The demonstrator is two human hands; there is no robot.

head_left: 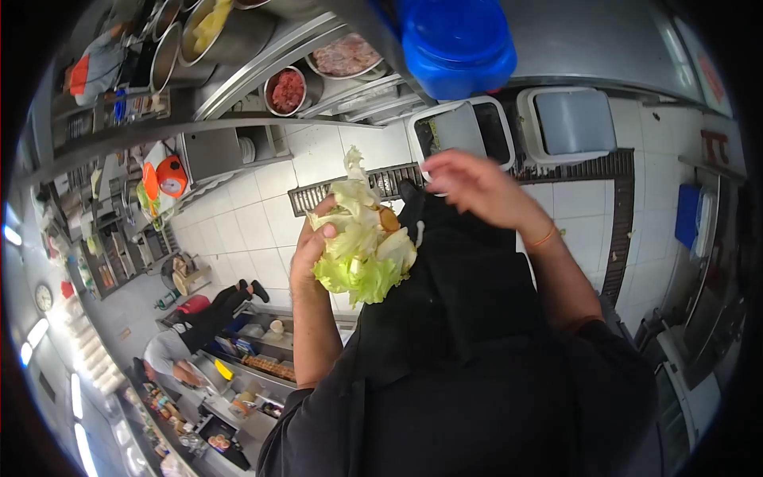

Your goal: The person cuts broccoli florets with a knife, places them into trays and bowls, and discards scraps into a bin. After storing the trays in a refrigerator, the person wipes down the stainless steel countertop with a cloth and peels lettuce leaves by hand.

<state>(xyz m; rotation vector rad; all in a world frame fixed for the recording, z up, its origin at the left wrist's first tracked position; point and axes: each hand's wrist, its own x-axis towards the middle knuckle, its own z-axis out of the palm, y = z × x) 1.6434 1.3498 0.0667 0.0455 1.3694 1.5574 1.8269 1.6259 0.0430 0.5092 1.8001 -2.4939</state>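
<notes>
My left hand (312, 253) is closed around a head of lettuce (355, 262), its pale green leaves loose and ruffled. A brownish cut stem end (389, 219) shows on the lettuce's right side, and one leaf sticks out at the top. My right hand (469, 184) is apart from the lettuce, slightly blurred, with fingers stretched out and nothing visible in them. It is nearest to a white bin (416, 119) and overlaps its lower edge in view. The bin has a grey lid panel and dark openings, with green scraps at the left one.
A second bin with a grey lid (574, 119) stands to the right. Above are a blue plastic container (458, 52) and metal pots of raw meat (287, 90). Floor grates (314, 199) cross the white tiles. Another person (171, 350) works at a counter at lower left.
</notes>
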